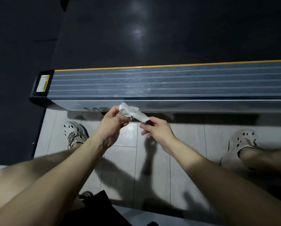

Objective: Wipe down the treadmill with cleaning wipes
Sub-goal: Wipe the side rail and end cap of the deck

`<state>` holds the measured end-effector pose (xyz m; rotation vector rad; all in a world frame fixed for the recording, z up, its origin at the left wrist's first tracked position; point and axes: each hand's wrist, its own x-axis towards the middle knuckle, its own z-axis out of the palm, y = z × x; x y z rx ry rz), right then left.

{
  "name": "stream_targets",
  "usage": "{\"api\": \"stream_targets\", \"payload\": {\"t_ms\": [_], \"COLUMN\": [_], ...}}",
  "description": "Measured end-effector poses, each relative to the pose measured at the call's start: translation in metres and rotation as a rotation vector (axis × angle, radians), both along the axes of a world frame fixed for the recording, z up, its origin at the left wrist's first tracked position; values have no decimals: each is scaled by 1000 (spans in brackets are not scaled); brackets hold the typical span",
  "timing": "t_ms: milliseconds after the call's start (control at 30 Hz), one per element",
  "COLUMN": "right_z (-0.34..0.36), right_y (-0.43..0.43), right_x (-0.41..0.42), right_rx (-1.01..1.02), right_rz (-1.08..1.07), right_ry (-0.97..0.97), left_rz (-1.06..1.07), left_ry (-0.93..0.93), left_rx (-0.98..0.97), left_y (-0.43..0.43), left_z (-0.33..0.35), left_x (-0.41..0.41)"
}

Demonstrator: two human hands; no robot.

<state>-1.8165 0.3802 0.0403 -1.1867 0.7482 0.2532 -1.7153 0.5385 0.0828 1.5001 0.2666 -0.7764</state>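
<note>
Crumpled white cleaning wipe is held in the air between both hands, just in front of the near side edge of the grey ribbed treadmill side rail. Left hand grips its bunched end with curled fingers; right hand pinches the other end between thumb and fingertips. Pale tiled floor lies below. No containers are visible.

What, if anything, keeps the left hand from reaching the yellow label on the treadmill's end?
Likely nothing, so yes. The left hand holds the wipe near the rail; no object lies between it and the label.
</note>
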Motion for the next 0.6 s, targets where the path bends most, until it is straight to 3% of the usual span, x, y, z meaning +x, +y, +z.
{"api": "stream_targets", "payload": {"t_ms": [167,300,400,533,600], "right_z": [14,-6,-32,-74,-89], "right_y": [7,10,16,0,-15], "right_x": [15,19,18,11,12], "right_rx": [236,248,272,271,273], "right_rz": [-158,-268,-402,-667,-727], "right_ry": [-80,1,77,293,318], "left_rz": [-66,-343,-693,-801,-1010], "left_ry": [-27,-156,-530,-1119,-1170], "left_rx": [-2,253,704,1017,1158], "left_y": [-13,-16,-11,-13,-20], "left_z": [-13,-36,-41,-16,-19], "left_x": [-1,1,18,65,89]}}
